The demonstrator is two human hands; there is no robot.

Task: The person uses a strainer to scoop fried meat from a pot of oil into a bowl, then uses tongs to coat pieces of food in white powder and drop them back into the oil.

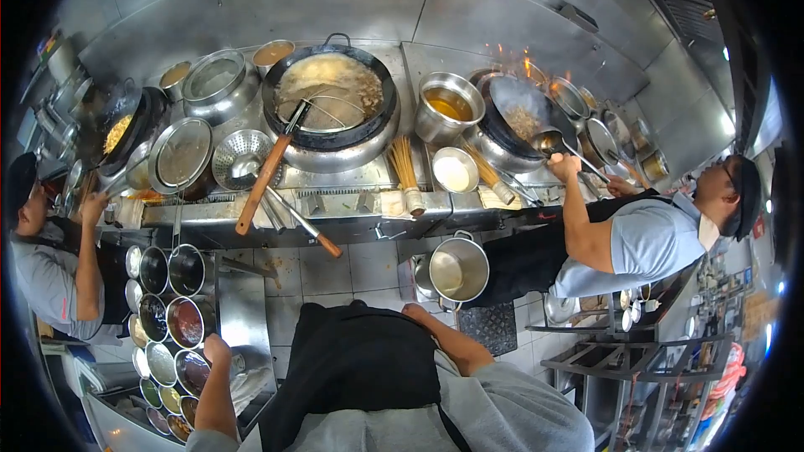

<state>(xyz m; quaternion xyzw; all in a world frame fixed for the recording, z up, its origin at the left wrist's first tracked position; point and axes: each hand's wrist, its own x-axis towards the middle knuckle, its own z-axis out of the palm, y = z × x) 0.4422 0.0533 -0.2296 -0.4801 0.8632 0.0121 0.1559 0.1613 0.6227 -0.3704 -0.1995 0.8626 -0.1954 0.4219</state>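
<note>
My left hand (218, 350) is low on the left, beside a tub of purple-brown sauce (193, 372). Its fingers look curled closed; anything inside them is hidden. Close to the apron (368, 360) at my waist is my right hand (414, 312), its fingers mostly out of sight. Straight ahead, a large wok (387, 121) holds bubbling, foamy liquid. A round wire strainer (331, 127) lies in it, its wooden handle (258, 188) reaching over the front edge. A perforated ladle (230, 155) rests left of the wok.
A co-worker (645, 238) on the right holds a ladle (548, 142) at a smoking wok with flames behind. Another person (63, 272) works at the left wok. A tall metal pot (473, 272) stands near my right side. Bamboo brushes (404, 167) lie on the stove ledge.
</note>
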